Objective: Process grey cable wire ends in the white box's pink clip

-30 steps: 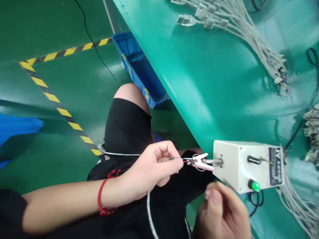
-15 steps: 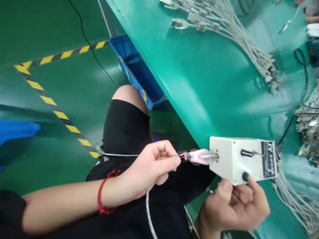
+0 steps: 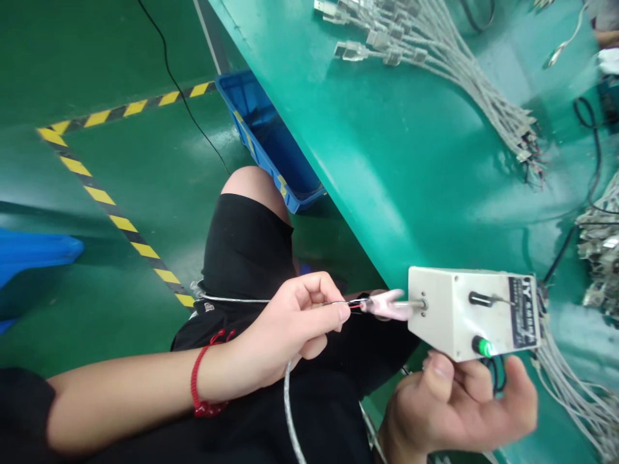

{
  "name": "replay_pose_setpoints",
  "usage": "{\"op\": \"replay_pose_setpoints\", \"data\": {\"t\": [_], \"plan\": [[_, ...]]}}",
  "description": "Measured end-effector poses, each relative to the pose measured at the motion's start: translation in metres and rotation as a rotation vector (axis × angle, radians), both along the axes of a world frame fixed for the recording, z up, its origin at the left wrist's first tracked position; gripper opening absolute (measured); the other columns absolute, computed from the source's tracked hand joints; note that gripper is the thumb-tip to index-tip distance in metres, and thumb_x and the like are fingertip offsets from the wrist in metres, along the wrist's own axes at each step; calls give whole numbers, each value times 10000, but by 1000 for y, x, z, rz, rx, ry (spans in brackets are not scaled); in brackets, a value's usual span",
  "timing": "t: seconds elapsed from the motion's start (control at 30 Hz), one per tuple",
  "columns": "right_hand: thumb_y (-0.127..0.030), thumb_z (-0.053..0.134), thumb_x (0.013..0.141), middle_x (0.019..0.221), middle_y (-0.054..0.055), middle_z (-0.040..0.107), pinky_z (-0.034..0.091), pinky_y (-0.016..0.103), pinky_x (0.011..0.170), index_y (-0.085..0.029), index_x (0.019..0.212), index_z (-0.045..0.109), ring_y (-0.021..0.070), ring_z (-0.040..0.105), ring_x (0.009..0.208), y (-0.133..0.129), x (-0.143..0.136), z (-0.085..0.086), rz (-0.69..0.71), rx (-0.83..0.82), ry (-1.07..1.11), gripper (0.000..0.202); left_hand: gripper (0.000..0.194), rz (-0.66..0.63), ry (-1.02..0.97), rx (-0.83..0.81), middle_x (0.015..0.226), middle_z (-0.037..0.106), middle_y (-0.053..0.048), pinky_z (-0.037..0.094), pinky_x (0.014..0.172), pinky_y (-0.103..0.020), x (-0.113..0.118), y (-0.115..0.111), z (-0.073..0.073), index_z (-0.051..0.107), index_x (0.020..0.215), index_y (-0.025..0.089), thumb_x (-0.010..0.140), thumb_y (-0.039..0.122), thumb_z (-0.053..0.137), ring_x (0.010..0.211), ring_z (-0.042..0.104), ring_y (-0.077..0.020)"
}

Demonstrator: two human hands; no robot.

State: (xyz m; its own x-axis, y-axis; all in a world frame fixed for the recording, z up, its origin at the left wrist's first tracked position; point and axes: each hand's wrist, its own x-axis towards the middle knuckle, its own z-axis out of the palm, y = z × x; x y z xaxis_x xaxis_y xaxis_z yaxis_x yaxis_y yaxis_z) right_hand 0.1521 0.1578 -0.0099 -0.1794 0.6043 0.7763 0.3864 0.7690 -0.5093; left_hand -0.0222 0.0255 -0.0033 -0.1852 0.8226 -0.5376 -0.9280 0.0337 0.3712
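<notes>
My left hand (image 3: 300,322), a red cord round its wrist, pinches the end of a clear-sheathed grey cable (image 3: 289,412) between thumb and fingertips. Thin red and dark wires (image 3: 355,303) run from the pinch to the pale, blurred spinning head (image 3: 389,304) on the shaft of a small white machine box (image 3: 432,309). The box has a slotted switch (image 3: 481,299) and a lit green button (image 3: 483,347). Just below the button, my right hand (image 3: 459,406) is off it, fingers loosely curled and apart, its thumb near the lower edge of the box.
A bundle of USB cables (image 3: 449,71) lies across the green table (image 3: 358,129). More cables (image 3: 570,380) lie behind the box, and a pile of connectors (image 3: 602,258) is at the right edge. A blue bin (image 3: 271,148) stands on the floor beside the table.
My right index finger has come off the button and moved right and down; the green button now shows lit. The spinning head's blurred shape differs. My left hand keeps its pinch.
</notes>
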Motion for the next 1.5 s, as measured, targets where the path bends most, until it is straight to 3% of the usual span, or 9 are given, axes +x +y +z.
{"op": "replay_pose_setpoints", "data": {"t": [0.1, 0.17, 0.23, 0.37, 0.47, 1.0, 1.2, 1.4, 1.5], "plan": [[-147, 695, 827, 696, -12, 585, 473, 303, 470, -167, 1287, 688, 144, 518, 517, -19, 2, 10, 78, -16, -29, 461, 251, 8, -7, 5, 674, 551, 51, 245, 372, -98, -1, -3, 2, 567, 793, 146, 912, 232, 771, 438, 285, 8], [-167, 653, 898, 749, 32, 648, 533, 361, 564, -202, 1082, 759, 189, 610, 619, -37, 0, 19, 154, -271, -112, 216, 256, 16, -11, 10, 671, 553, 53, 249, 376, -93, -2, -5, 4, 562, 794, 147, 913, 230, 774, 443, 284, 8], [-158, 671, 906, 818, 53, 684, 517, 337, 559, -215, 997, 772, 193, 637, 671, -53, -6, 27, 304, -585, -154, 148, 265, 18, -17, 22, 666, 556, 55, 245, 374, -91, -2, -7, 6, 558, 794, 149, 912, 238, 779, 435, 286, 11], [-232, 661, 965, 700, -6, 605, 449, 264, 522, -226, 1131, 743, 115, 536, 564, -63, -24, 30, 542, -1212, -65, 185, 284, 7, -35, 49, 662, 573, 52, 243, 364, -92, 1, -12, 10, 565, 791, 146, 886, 256, 809, 412, 297, 17], [-254, 674, 974, 659, -39, 575, 438, 242, 545, -237, 1118, 733, 82, 480, 537, -61, -33, 27, 537, -1401, 73, 157, 292, 8, -35, 59, 651, 580, 49, 259, 362, -88, 4, -16, 10, 575, 790, 142, 864, 260, 832, 408, 310, 17], [-232, 727, 939, 562, -57, 531, 440, 219, 544, -225, 938, 745, 85, 495, 523, -71, -36, 26, 555, -1453, 219, 19, 217, -39, -11, 146, 732, 657, 5, 282, 355, -102, 18, -24, 8, 603, 907, 167, 904, 279, 788, 429, 394, -18], [-238, 726, 939, 651, -27, 616, 380, 193, 499, -219, 933, 748, 61, 450, 510, -73, -34, 24, 528, -1452, 248, 30, 138, 12, 88, 179, 839, 630, 12, 308, 378, -118, 23, -30, 5, 650, 968, 189, 950, 297, 734, 435, 380, 1], [-242, 728, 936, 591, -57, 514, 385, 190, 503, -230, 942, 755, 64, 424, 500, -76, -33, 22, 525, -1440, 262, 31, 326, 12, 50, 215, 881, 610, -26, 258, 415, -159, 26, -35, 1, 687, 857, 143, 971, 447, 683, 469, 287, 4], [-248, 727, 937, 576, -66, 463, 437, 211, 543, -236, 961, 759, 80, 446, 524, -77, -31, 21, 548, -1446, 249, 42, 356, 0, 62, 175, 807, 625, -22, 246, 410, -157, 26, -35, 0, 635, 761, 128, 971, 410, 696, 452, 318, 2]]}}
